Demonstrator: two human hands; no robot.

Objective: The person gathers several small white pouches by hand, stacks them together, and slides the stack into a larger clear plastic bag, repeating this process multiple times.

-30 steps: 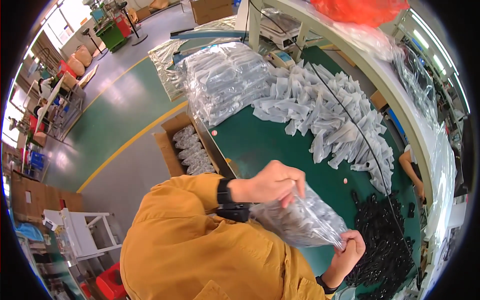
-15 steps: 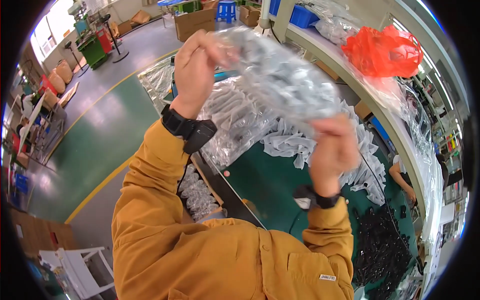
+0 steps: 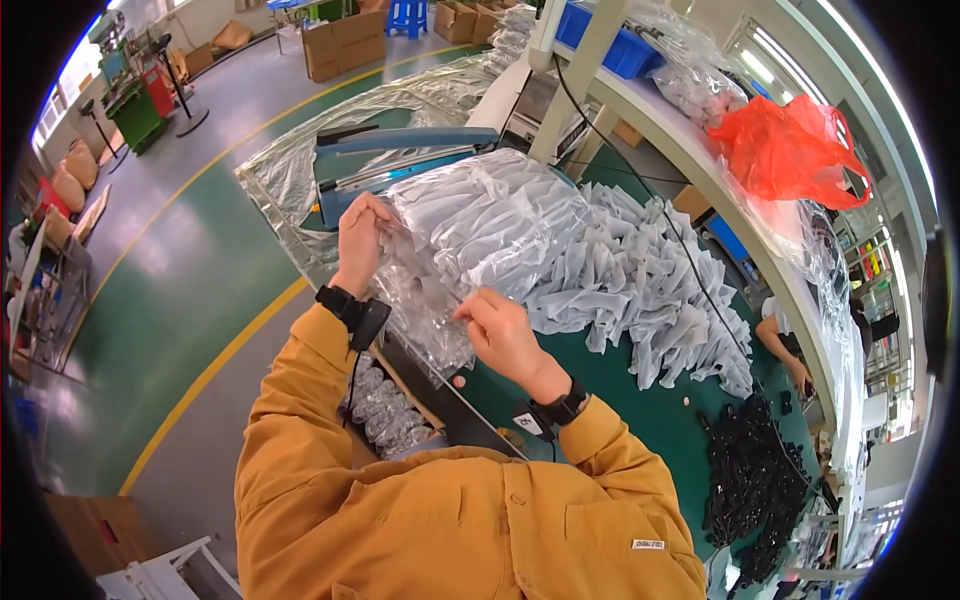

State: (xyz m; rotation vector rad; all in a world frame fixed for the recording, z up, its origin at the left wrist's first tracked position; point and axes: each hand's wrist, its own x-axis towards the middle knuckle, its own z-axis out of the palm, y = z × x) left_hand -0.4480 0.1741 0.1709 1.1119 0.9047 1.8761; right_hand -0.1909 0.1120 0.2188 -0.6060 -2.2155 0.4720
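Note:
My left hand (image 3: 361, 243) is closed, its fingers pinching one end of a clear plastic bag (image 3: 418, 272). The fingertips of my right hand (image 3: 503, 338) are pressed together at the bag's near right end. The bag stretches slantwise between my hands; what is in it is hard to make out. Just beyond it lies a heap of clear bags holding pale grey pieces (image 3: 490, 210), crinkled and stacked in rows. To the right, many loose pale grey thin pieces (image 3: 640, 285) are spread over the green tabletop (image 3: 560, 385).
Behind the heap stands a blue long-armed bag sealer (image 3: 400, 145). An open carton (image 3: 425, 405) of clear wrapped items sits below the table edge. Black small parts (image 3: 755, 490) lie at right, near another person's arm (image 3: 785, 345). A shelf (image 3: 720, 180) carries a red plastic bag (image 3: 790, 150).
Both my hands have come down from high in front, bringing the clear bag onto the near side of the heap. My right hand has also moved left, and the view has shifted.

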